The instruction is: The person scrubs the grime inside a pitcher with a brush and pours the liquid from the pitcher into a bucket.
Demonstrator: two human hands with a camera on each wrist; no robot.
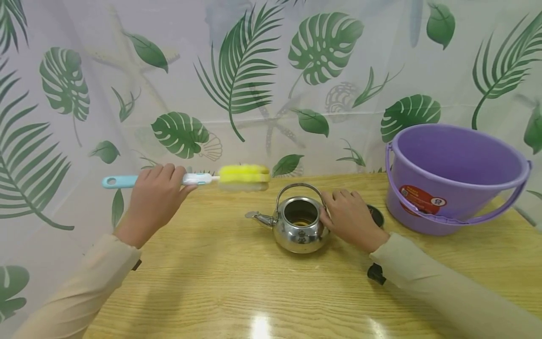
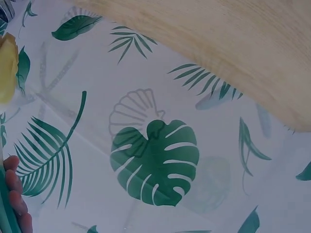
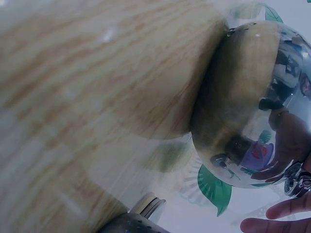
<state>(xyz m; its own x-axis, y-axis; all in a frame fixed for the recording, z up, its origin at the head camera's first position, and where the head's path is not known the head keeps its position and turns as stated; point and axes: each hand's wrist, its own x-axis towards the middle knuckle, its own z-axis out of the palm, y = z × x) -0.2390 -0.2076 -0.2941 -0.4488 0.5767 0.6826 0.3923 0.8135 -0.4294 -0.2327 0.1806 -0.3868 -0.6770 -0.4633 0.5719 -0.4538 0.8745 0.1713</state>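
Observation:
In the head view my left hand (image 1: pixel 158 197) grips the blue-and-white handle of a cleaning brush (image 1: pixel 244 178), its yellow sponge head pointing right, above the table's back edge. The left wrist view catches only the fingers (image 2: pixel 15 189) and part of the brush's yellow head (image 2: pixel 7 68). A shiny steel kettle (image 1: pixel 300 240) stands upright and lidless, spout to the left, its loop handle raised. My right hand (image 1: pixel 349 214) holds the kettle's right side near the handle's base. The right wrist view shows the kettle's mirrored body (image 3: pixel 248 107) beside my fingertips (image 3: pixel 286 208).
A purple bucket (image 1: pixel 449 179) with a red label stands on the wooden table (image 1: pixel 220 282) at the right. A dark round lid-like piece (image 1: pixel 377 216) lies partly hidden behind my right hand. A leaf-printed sheet (image 1: pixel 254 70) hangs behind the table.

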